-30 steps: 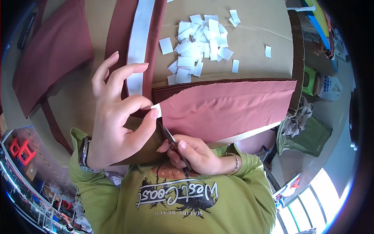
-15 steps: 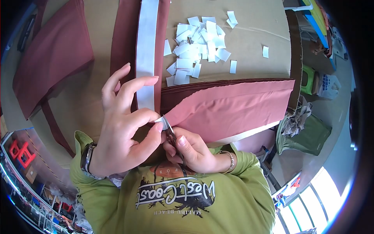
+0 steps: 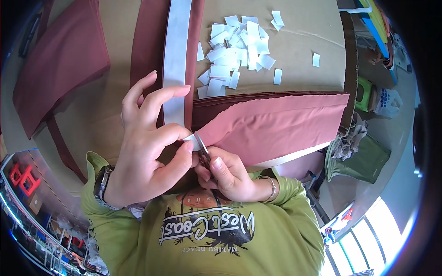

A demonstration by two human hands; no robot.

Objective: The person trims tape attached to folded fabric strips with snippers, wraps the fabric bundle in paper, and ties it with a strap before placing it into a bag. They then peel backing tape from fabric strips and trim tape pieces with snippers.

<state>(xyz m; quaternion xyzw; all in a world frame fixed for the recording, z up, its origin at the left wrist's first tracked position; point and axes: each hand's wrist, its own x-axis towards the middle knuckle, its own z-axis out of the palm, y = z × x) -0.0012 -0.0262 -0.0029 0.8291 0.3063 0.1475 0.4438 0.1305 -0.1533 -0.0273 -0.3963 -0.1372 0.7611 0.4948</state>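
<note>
Thumb and index finger of my left hand pinch a small white label at the corner of a pink fabric piece; the other fingers are raised. My right hand is closed around small scissors, whose metal blades point up and lie against the label's right side. Most of the handle is hidden in the fist. Whether the fingertips also grip the fabric edge, I cannot tell. Just beyond my left hand runs a long white strip on dark red fabric.
A loose pile of small white labels lies on the brown cardboard surface, with several single ones around it. Another dark red fabric piece is at the left. Beyond the right edge are a green stool and a green bag.
Both hands keep their grips and stay close together. The scissors and label have shifted very slightly right. The whole view has moved a little.
</note>
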